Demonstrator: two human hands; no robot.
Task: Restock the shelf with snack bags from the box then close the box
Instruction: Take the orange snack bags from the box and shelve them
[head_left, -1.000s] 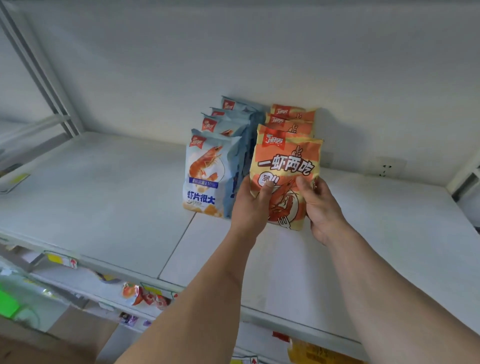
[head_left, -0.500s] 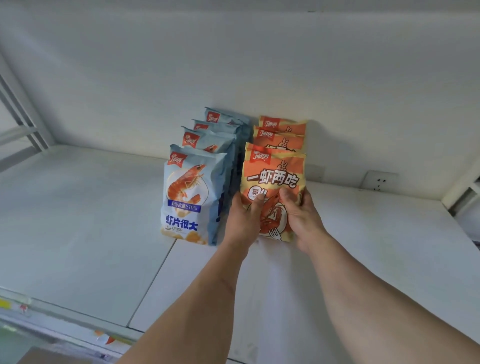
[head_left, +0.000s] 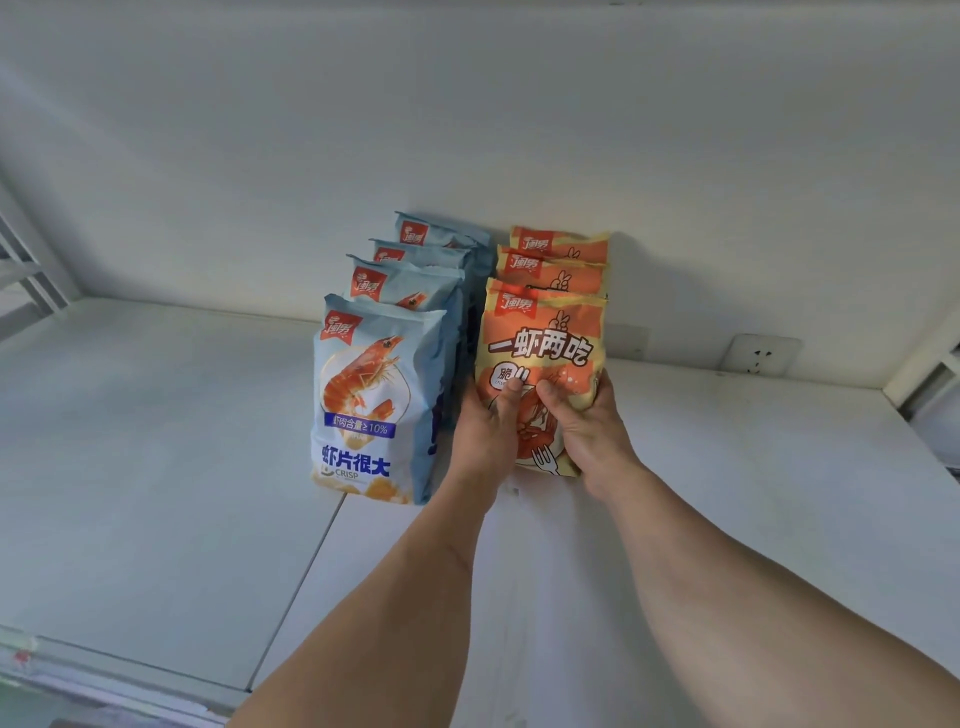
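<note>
White shelf (head_left: 727, 519) carries an orange snack bag (head_left: 545, 343), upright, clasped low by left hand (head_left: 485, 431) and right hand (head_left: 587, 431). Just left of it stand blue bags (head_left: 374, 395); behind it, more orange ones. Released carelessly, it may topple forward.

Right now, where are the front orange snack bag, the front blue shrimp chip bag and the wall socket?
front orange snack bag (head_left: 545, 332), head view, upper front panel.
front blue shrimp chip bag (head_left: 371, 400), head view, front panel centre.
wall socket (head_left: 761, 355), head view, faceplate centre.

wall (head_left: 467, 130): plain white | socket (head_left: 759, 355): right, low | frame (head_left: 26, 260): left, metal
</note>
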